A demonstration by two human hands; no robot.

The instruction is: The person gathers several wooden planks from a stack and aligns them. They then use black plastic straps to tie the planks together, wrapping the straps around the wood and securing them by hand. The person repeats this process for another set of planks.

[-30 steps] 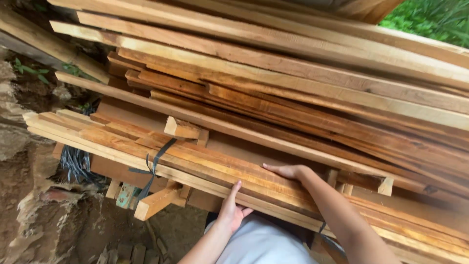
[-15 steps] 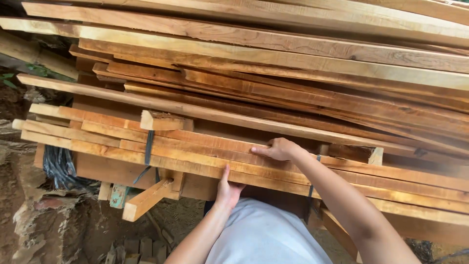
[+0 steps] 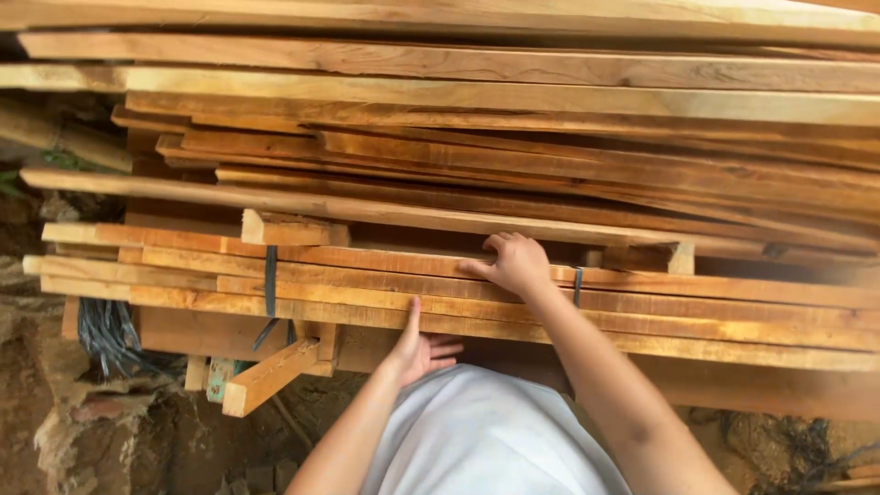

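The right hand lies flat on the top plank, fingers curled over its far edge. The left hand pushes up underneath, fingers open. Lift both sides evenly.

left hand fingers under planks

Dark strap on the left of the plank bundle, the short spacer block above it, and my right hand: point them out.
dark strap [image 3: 270,280], head view, on its upright stretch across the planks.
spacer block [image 3: 293,229], head view, on its top face.
right hand [image 3: 518,266], head view, on its back.
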